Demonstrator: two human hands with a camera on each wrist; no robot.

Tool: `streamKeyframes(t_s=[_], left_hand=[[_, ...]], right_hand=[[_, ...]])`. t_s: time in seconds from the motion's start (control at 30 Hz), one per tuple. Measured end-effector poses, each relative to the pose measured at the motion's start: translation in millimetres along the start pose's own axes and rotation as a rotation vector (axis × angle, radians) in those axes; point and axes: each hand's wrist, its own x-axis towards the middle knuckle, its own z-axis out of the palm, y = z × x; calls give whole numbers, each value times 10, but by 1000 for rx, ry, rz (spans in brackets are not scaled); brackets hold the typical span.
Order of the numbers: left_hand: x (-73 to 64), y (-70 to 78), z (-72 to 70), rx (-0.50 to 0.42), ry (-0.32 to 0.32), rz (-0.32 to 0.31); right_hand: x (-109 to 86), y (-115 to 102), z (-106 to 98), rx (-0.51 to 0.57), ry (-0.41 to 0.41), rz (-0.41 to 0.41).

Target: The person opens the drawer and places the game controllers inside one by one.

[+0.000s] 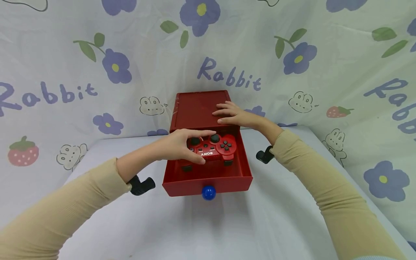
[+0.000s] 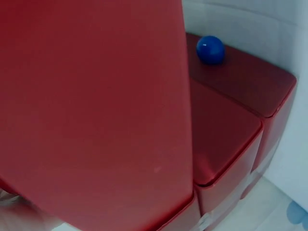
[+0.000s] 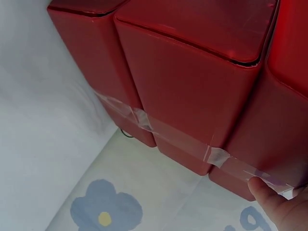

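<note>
A red game controller (image 1: 224, 144) marked SONY lies inside the pulled-out red drawer (image 1: 208, 186), which has a blue knob (image 1: 209, 193) on its front. My left hand (image 1: 175, 146) reaches over the drawer's left wall. Its thumb and fingers are spread apart at the controller's left part, partly covering it. On top of the red cabinet (image 1: 198, 110) behind, near its right edge, my right hand (image 1: 235, 115) rests with spread fingers. The right thumb (image 3: 269, 197) shows beside the cabinet in the right wrist view. Only a bit of the left hand (image 2: 21, 216) appears in the left wrist view.
Below the open drawer the left wrist view shows another drawer front with a blue knob (image 2: 210, 50). Clear tape (image 3: 178, 137) runs around the cabinet's red sections. A white cloth (image 1: 208, 231) covers the table, and a patterned curtain (image 1: 146, 54) hangs behind.
</note>
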Motion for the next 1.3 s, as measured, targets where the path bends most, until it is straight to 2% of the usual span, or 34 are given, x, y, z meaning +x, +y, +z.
streamKeyframes(t_s=[0.33, 0.6, 0.83, 1.1, 1.3], left_hand=[[129, -96, 76, 17, -80, -45], [203, -178, 116, 34, -65, -63], [247, -176, 134, 52, -64, -70], [230, -180, 133, 53, -64, -20], [183, -125, 101, 68, -34, 14]], right_hand=[[-1, 17, 3, -8, 3, -13], [4, 16, 7, -1, -6, -26], [-10, 25, 0, 0, -2, -20], [0, 16, 3, 3, 0, -18], [-18, -1, 1, 4, 7, -18]])
